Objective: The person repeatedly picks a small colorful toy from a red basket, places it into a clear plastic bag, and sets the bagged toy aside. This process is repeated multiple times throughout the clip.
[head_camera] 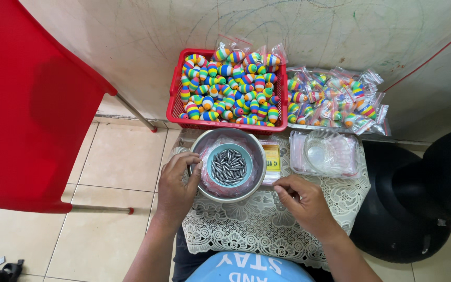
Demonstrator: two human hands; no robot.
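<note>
A red plastic chair (32,104) fills the left, standing on the tiled floor (116,167). A lace-covered tabletop (267,224) carries a red basket (176,104) heaped with rainbow-striped floats. Right of it lies a pile of bagged floats (335,99), with a stack of clear zip bags (324,154) below. The steel bowl (199,151) holds a small blue bowl (212,162) of grey lead sinkers (229,167). The left hand (176,188) curls on the steel bowl's rim. The right hand (304,201), fingers pinched narrow, rests just beside the bowl; what it holds cannot be told.
</note>
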